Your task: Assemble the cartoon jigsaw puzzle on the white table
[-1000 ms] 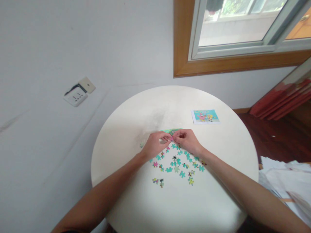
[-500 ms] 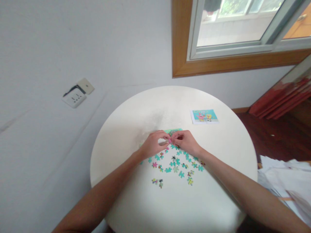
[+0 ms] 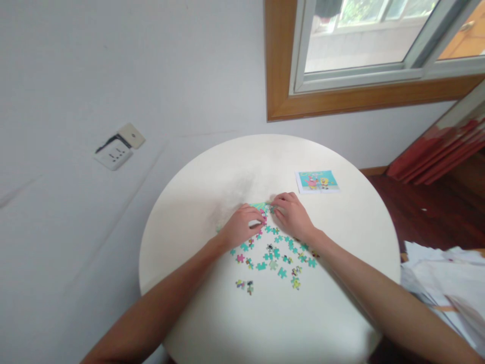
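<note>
Beyond the loose pieces, a partly joined jigsaw puzzle [image 3: 258, 206] in green and pink lies on the round white table [image 3: 227, 323]. My left hand [image 3: 242, 225] curls at its near side, thumb and fingertips closed at a pink puzzle piece [image 3: 263, 214]. On the right end of the joined part, my right hand [image 3: 290, 215] has its bent fingers at a grey-green puzzle piece [image 3: 269, 208]; the fingers partly cover it. Several loose puzzle pieces [image 3: 261, 266], mostly teal, spread over the table between my forearms.
A picture card [image 3: 317, 181] with a pink and a yellow cartoon figure lies at the table's back right. White wall with a socket [image 3: 114, 153] rises on the left. A wood-framed window [image 3: 282, 65] is behind; papers [image 3: 439, 273] are stacked beyond the table's right edge.
My right hand has moved off the pink piece, slightly up and right, to the end of the joined puzzle. The pink piece now lies lower against the joined part; my left hand stays beside it.
</note>
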`<state>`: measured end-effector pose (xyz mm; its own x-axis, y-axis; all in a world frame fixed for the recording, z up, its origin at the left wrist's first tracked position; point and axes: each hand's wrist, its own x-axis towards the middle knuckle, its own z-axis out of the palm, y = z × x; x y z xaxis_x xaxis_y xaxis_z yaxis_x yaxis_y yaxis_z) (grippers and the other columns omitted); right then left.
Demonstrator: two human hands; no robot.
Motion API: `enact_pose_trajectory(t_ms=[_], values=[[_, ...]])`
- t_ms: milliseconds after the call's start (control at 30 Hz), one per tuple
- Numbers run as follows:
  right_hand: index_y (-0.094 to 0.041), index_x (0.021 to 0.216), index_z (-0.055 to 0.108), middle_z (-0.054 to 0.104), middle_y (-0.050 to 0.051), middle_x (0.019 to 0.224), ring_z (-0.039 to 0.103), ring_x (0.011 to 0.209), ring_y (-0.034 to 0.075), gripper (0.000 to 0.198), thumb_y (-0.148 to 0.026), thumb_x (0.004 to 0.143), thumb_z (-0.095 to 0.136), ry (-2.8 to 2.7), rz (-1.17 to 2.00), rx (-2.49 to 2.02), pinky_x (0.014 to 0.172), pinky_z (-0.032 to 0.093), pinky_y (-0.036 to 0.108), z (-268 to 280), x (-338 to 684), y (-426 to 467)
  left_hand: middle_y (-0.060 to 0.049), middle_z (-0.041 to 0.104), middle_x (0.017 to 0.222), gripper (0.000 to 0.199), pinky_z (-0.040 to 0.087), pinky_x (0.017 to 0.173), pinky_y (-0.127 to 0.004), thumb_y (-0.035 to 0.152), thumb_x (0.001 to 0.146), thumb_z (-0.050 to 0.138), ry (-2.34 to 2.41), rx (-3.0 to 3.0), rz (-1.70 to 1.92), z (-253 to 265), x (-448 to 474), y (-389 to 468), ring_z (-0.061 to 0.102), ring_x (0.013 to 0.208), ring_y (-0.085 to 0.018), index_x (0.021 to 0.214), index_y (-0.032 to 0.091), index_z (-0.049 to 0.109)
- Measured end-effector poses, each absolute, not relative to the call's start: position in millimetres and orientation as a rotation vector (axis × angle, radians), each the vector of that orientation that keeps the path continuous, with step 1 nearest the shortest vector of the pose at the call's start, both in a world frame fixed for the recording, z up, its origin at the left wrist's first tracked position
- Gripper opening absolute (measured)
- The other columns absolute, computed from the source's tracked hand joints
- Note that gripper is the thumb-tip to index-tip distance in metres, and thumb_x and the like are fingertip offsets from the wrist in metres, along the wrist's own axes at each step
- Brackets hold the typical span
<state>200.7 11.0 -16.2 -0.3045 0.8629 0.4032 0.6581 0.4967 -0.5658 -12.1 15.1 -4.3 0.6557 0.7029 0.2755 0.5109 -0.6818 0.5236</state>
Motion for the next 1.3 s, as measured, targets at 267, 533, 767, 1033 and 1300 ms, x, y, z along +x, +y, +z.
enact_pose_trajectory(t_ms=[267, 533, 767, 1033, 1300], values=[[-0.024, 0.103, 0.076, 0.062, 0.012, 0.118, 0.049, 0.111, 0.026, 0.027, -0.016, 0.092, 0.052, -2.233, 0.362, -1.22, 0.093, 0.044, 0.042, -20, 201, 9, -0.004, 0.07, 0.097, 0.009, 0.044, 0.096, -0.035, 0.017, 0.084, 0.067, 0.987, 2.485, 0.641, -10, -15, 16, 0.062, 0.097, -0.018, 0.089, 0.022, 0.073], [-0.022, 0.105, 0.075, 0.062, 0.011, 0.118, 0.049, 0.109, 0.025, 0.028, -0.017, 0.093, 0.05, -2.269, 0.349, -1.253, 0.094, 0.044, 0.04, -19, 200, 8, -0.005, 0.063, 0.097, 0.018, 0.044, 0.094, -0.035, 0.015, 0.086, 0.065, 1.033, 2.563, 0.65, -9, -21, 18, 0.056, 0.097, -0.019, 0.1, 0.023, 0.074], [-0.023, 0.105, 0.075, 0.062, 0.011, 0.119, 0.049, 0.109, 0.025, 0.028, -0.017, 0.093, 0.05, -2.277, 0.348, -1.267, 0.094, 0.044, 0.04, -18, 201, 7, -0.005, 0.059, 0.1, 0.019, 0.043, 0.095, -0.036, 0.016, 0.087, 0.065, 1.031, 2.622, 0.623, -8, -22, 17, 0.052, 0.101, -0.02, 0.101, 0.024, 0.074], [-0.023, 0.108, 0.074, 0.062, 0.011, 0.119, 0.049, 0.109, 0.025, 0.029, -0.018, 0.094, 0.049, -2.278, 0.365, -1.276, 0.094, 0.044, 0.039, -18, 200, 7, -0.005, 0.058, 0.108, 0.038, 0.043, 0.098, -0.037, -0.001, 0.084, 0.052, 0.995, 2.636, 0.574, -6, -21, 15, 0.05, 0.105, -0.02, 0.102, 0.025, 0.074], [-0.022, 0.111, 0.072, 0.061, 0.011, 0.122, 0.048, 0.112, 0.026, 0.026, -0.027, 0.095, 0.052, -2.298, 0.347, -1.302, 0.095, 0.043, 0.041, -17, 199, 5, -0.005, 0.059, 0.099, 0.037, 0.045, 0.095, -0.037, -0.003, 0.081, 0.049, 1.133, 2.56, 0.734, -6, -19, 17, 0.052, 0.1, -0.02, 0.096, 0.021, 0.074]])
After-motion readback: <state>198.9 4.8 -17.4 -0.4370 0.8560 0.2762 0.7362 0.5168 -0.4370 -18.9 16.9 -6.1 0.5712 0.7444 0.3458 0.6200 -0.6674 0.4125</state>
